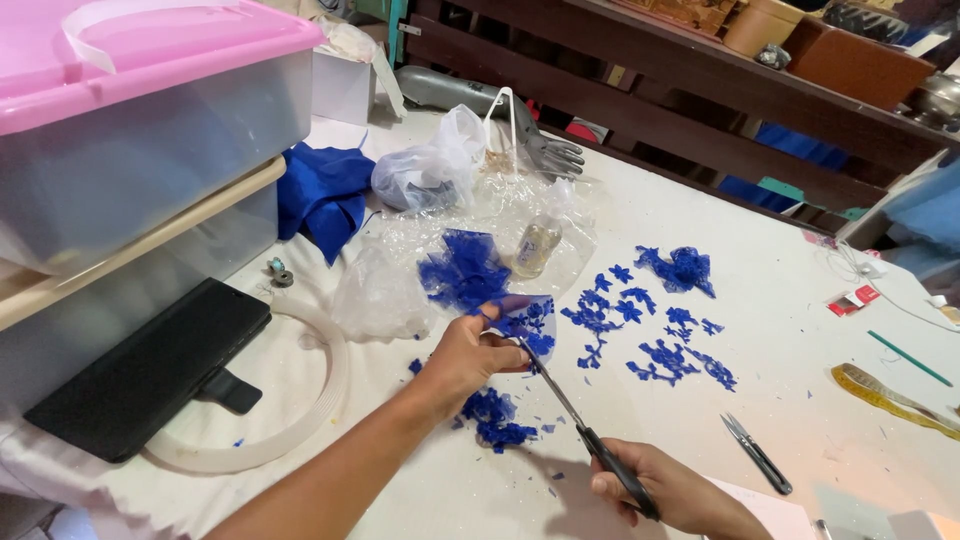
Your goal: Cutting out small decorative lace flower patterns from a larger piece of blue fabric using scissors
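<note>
Lace [528, 322], a small blue piece, sits near the middle of the head view, pinched tight in the left hand [468, 358], whose fingers are closed on its edge. Scissors [585, 432] lie long from 5 o'clock up to 11 o'clock, with the tip touching the lace and the black handle gripped in the right hand [668, 492], fingers curled shut around it. From the left fingers the lace lies at 2 o'clock, more cut blue bits [655, 335] rest on the white table [800, 400] at 3 o'clock, and the left hand is nearer.
</note>
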